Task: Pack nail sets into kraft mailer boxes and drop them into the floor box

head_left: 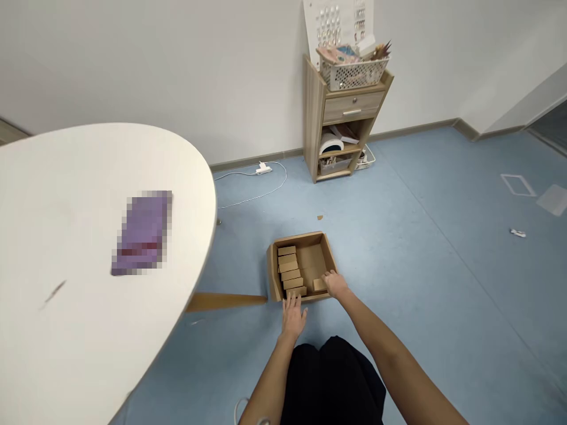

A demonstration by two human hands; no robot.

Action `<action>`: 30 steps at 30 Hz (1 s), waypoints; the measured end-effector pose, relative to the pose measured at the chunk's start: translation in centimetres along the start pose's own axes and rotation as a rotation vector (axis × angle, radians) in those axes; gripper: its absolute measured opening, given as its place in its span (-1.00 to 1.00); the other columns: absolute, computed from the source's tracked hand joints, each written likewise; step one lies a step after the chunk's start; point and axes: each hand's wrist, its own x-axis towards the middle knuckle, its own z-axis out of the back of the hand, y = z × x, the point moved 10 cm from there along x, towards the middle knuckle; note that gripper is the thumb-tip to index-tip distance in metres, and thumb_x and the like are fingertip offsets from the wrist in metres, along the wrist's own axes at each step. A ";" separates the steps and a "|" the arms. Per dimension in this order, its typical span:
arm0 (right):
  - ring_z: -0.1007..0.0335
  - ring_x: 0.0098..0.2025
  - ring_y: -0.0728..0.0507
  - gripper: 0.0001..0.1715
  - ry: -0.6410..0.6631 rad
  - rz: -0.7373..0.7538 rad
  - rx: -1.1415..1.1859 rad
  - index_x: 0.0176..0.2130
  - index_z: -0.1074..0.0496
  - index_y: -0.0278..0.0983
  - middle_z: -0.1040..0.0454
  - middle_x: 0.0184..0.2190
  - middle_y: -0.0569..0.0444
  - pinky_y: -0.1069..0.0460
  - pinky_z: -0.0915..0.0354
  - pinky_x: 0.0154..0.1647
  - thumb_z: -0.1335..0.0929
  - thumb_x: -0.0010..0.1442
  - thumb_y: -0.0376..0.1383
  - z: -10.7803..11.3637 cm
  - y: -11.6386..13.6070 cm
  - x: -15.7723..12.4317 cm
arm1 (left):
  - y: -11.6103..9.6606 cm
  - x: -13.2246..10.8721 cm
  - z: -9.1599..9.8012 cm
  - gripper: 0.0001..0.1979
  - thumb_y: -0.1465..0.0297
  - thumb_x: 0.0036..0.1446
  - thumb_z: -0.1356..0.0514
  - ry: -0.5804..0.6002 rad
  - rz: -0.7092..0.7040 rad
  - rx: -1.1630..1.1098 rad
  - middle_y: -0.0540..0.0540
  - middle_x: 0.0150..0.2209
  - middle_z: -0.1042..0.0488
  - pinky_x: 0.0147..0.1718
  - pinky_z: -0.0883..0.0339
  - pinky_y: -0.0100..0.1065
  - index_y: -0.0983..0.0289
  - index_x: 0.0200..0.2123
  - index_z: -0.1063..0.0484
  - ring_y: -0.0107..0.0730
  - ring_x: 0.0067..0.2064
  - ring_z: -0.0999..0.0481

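Note:
A brown cardboard box (pixel 328 248) lies open on the blue floor in front of me. Several small wooden blocks (pixel 289 269) are lined up along its left side. My right hand (pixel 335 284) reaches into the near right part of the box, fingers closed on a single wooden block (pixel 319 285). My left hand (pixel 293 314) rests with fingers spread against the box's near edge, holding nothing.
A white round table (pixel 66 260) with a purple flat item (pixel 142 233) fills the left. A wooden cabinet (pixel 341 127) with a white basket (pixel 353 72) stands against the far wall. A white cable and plug (pixel 263 169) lie on the floor.

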 end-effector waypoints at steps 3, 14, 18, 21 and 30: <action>-0.26 0.14 -0.22 -0.56 0.011 0.009 0.046 -0.05 -0.46 -0.28 -0.47 -0.02 -0.14 0.00 -0.28 -0.03 -0.30 0.10 -0.57 -5.2 -0.9 4.2 | 0.7 3.0 -3.6 -0.43 0.14 0.30 0.06 0.023 -0.080 0.055 0.26 0.32 -0.16 0.33 0.29 0.11 0.32 0.25 -0.22 -0.03 0.39 0.04; -0.47 -0.07 -0.11 -0.50 0.167 -0.013 0.352 -0.04 -0.51 -0.20 -0.54 -0.06 0.03 0.11 -0.32 -0.16 -0.49 -0.04 -0.35 -17.5 -2.0 12.9 | 4.3 6.7 -7.8 -0.53 0.06 0.29 0.03 0.058 -0.129 0.067 0.16 0.04 -0.51 0.26 0.46 0.31 0.15 0.08 -0.42 0.04 0.26 -0.22; -0.48 -0.13 -0.08 -0.56 0.208 -0.027 0.416 -0.11 -0.53 -0.19 -0.55 -0.10 0.08 0.12 -0.32 -0.24 -0.49 -0.06 -0.34 -19.4 -2.2 14.5 | 4.3 6.8 -8.0 -0.55 0.08 0.30 0.05 0.070 -0.113 0.024 0.16 -0.01 -0.54 0.27 0.40 0.25 0.15 0.06 -0.43 -0.03 0.17 -0.36; -0.49 -0.09 -0.13 -0.53 0.196 -0.050 0.407 -0.09 -0.53 -0.19 -0.55 -0.07 0.03 0.08 -0.33 -0.20 -0.49 -0.07 -0.33 -19.2 -2.2 14.5 | 4.0 6.6 -7.6 -0.55 0.09 0.28 0.03 0.108 -0.101 0.018 0.17 -0.01 -0.54 0.28 0.37 0.23 0.16 0.05 -0.43 -0.05 0.13 -0.41; -0.42 0.09 -0.28 -0.62 0.052 -0.061 0.183 -0.08 -0.53 -0.36 -0.52 -0.02 -0.25 -0.04 -0.26 0.06 -0.33 0.08 -0.40 -7.6 0.9 3.5 | -0.8 -1.7 1.9 -0.60 0.22 0.16 -0.08 0.073 -0.068 -0.141 0.18 0.02 -0.51 0.29 0.21 0.17 0.19 0.04 -0.43 -0.03 0.14 -0.41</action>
